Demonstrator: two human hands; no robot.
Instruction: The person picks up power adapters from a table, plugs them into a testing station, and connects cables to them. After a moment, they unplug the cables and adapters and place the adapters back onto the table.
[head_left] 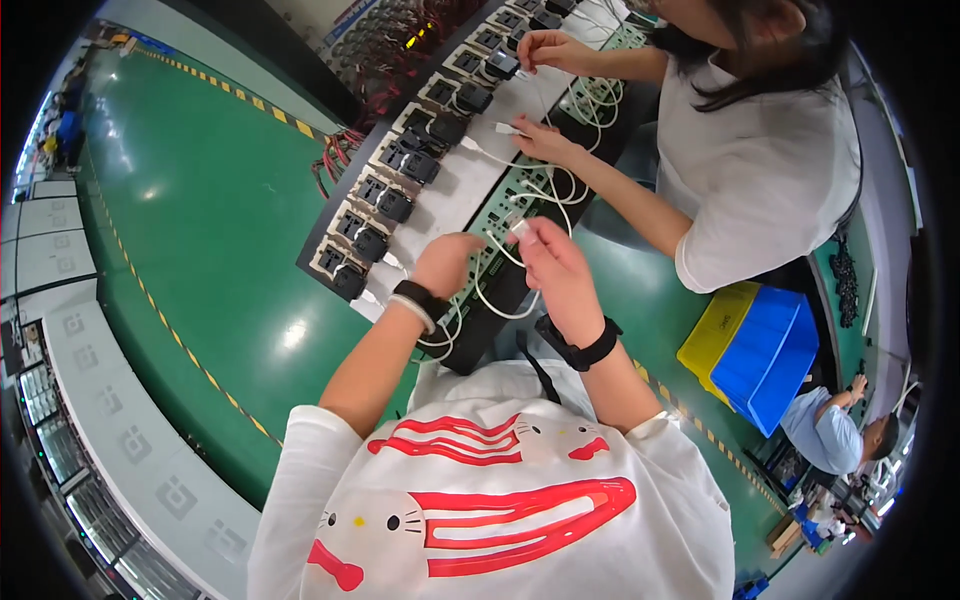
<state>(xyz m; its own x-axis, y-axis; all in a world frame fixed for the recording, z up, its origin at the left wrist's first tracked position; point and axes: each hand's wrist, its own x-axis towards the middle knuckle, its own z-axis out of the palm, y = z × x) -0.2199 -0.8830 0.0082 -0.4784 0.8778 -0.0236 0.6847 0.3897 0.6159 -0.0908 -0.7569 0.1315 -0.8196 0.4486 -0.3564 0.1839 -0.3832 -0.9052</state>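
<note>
My right hand (558, 268) pinches the white plug (519, 229) of a cable just above a pale green socket strip (492, 212). My left hand (446, 266) is at the near part of that strip, its fingers curled together; whatever they may hold is hidden. White cables (512, 316) loop from the strip past both hands. Beyond it, a row of black adapter blocks (394, 205) sits in pale holders along a white bench top (436, 207). White plugs run into some of the blocks close to my left hand.
A co-worker (765, 150) stands at the right, one hand (545, 142) holding a white plug, the other (556, 52) at an adapter. Blue and yellow bins (765, 345) stand on the green floor (215, 210). Another person (830, 432) works farther right. Red wires (340, 155) hang behind the bench.
</note>
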